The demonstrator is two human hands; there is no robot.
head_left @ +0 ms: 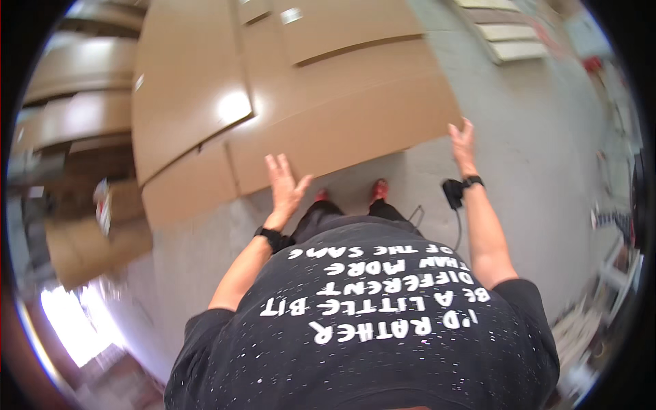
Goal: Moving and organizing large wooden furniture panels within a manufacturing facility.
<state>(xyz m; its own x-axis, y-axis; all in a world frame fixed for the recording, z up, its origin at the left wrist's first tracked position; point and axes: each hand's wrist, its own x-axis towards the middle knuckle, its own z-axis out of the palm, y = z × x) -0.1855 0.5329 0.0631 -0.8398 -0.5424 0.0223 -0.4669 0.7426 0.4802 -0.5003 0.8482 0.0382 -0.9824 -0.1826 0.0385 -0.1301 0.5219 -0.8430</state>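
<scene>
Large flat sheets of brown cardboard (355, 123) lie stacked in front of me, the pieces overlapping. My left hand (285, 190) is at the near edge of the front sheet, its fingers spread and stretched out, gripping nothing. At that sheet's right corner is my right hand (463, 142), fingers stretched up with the thumb apart; whether it touches the corner I cannot tell. Another broad cardboard panel (184, 89) overlaps on the left, and a smaller one (355, 31) rests on top at the back. Both wrists wear black bands.
Brown cardboard stacks (82, 116) stand along the left, blurred. A brown box (99, 246) sits nearer on that side. Pale slats (509, 33) lie at the back right on the grey floor (533, 157). A black device (452, 194) with a cable hangs beside my right wrist.
</scene>
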